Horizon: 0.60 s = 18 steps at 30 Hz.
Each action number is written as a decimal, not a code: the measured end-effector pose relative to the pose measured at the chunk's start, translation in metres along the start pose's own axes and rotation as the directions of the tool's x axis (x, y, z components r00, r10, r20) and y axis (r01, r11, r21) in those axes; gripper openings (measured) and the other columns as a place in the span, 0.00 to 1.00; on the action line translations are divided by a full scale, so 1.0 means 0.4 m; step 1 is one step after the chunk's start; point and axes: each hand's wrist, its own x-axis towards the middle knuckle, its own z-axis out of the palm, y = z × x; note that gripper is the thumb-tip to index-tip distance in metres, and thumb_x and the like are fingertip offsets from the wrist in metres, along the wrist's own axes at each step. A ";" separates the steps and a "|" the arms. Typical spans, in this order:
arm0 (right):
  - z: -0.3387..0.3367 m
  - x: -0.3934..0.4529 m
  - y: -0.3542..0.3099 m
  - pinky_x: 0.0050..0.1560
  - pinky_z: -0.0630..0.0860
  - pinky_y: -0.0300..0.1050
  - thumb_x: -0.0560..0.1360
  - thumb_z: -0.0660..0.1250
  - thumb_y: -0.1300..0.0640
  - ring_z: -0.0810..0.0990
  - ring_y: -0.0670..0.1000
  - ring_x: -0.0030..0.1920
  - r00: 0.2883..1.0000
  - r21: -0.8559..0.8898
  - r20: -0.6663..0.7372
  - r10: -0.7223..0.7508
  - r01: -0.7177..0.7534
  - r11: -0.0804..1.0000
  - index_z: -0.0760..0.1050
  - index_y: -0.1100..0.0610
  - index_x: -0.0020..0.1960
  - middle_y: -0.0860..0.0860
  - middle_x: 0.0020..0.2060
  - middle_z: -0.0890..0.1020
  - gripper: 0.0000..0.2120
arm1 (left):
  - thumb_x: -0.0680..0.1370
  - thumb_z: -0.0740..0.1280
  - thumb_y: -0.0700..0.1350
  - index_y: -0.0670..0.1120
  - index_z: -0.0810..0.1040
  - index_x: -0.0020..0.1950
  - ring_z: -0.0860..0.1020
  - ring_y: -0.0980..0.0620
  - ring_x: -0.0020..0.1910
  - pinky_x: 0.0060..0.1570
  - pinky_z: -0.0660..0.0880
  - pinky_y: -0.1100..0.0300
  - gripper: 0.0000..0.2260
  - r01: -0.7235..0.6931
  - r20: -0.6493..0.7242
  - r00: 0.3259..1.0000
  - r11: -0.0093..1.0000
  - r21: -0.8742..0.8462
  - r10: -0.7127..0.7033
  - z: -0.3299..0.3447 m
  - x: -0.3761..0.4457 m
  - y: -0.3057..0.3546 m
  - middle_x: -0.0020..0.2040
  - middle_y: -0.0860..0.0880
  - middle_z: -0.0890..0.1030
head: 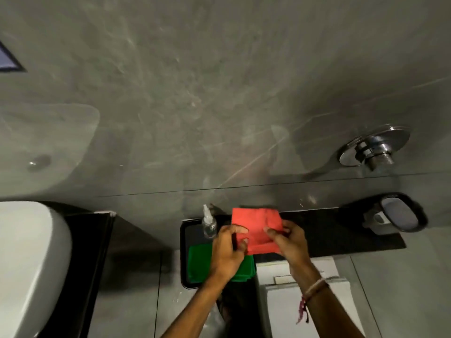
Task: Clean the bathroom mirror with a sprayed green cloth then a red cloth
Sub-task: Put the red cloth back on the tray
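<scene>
A folded red cloth (253,223) is held up between both hands above a black tray (183,252). My left hand (227,252) pinches its left edge and my right hand (288,242) grips its right side. A green cloth (200,262) lies flat in the tray, partly under my left hand. A small clear spray bottle (209,222) stands upright at the tray's back left corner. The mirror (7,57) shows only as a sliver at the far left edge.
A white basin (31,264) sits at the left. A dark shelf (341,230) runs right of the tray, with a black soap holder (397,215) on the wall. A chrome valve (373,150) sticks out of the grey tiled wall. A white toilet tank (305,289) is below.
</scene>
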 end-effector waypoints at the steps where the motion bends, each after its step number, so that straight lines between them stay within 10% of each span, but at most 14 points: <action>1: 0.020 0.032 0.026 0.57 0.81 0.54 0.71 0.79 0.66 0.83 0.57 0.48 1.000 -0.027 0.002 0.008 -0.007 1.000 0.82 0.57 0.47 0.60 0.45 0.86 0.10 | 0.75 0.69 0.34 0.45 0.82 0.58 0.79 0.49 0.58 0.61 0.72 0.64 0.13 0.032 0.023 0.999 0.999 0.028 -0.032 0.019 0.021 -0.026 0.60 0.44 0.80; 7: 0.139 0.165 0.106 0.53 0.78 0.44 0.72 0.78 0.65 0.86 0.55 0.49 0.998 -0.238 0.049 0.041 -0.028 0.971 0.86 0.65 0.56 0.64 0.52 0.89 0.13 | 0.75 0.63 0.28 0.38 0.76 0.68 0.74 0.41 0.69 0.70 0.65 0.61 0.21 0.163 0.055 0.984 0.978 0.129 -0.171 0.077 0.148 -0.162 0.70 0.38 0.73; 14: 0.208 0.204 0.134 0.60 0.81 0.49 0.71 0.78 0.61 0.87 0.60 0.56 0.994 -0.364 0.113 0.011 0.031 0.931 0.86 0.58 0.56 0.60 0.52 0.90 0.13 | 0.76 0.61 0.28 0.39 0.67 0.75 0.69 0.41 0.73 0.66 0.57 0.72 0.27 0.181 0.088 0.975 0.962 0.204 -0.202 0.108 0.171 -0.248 0.77 0.40 0.65; 18: 0.231 0.202 0.143 0.64 0.81 0.55 0.71 0.79 0.58 0.85 0.63 0.59 0.993 -0.397 0.120 0.021 0.029 0.917 0.84 0.57 0.58 0.60 0.56 0.88 0.16 | 0.77 0.63 0.31 0.40 0.63 0.78 0.65 0.40 0.76 0.73 0.58 0.63 0.28 0.185 0.134 0.965 0.948 0.258 -0.224 0.100 0.154 -0.293 0.78 0.38 0.62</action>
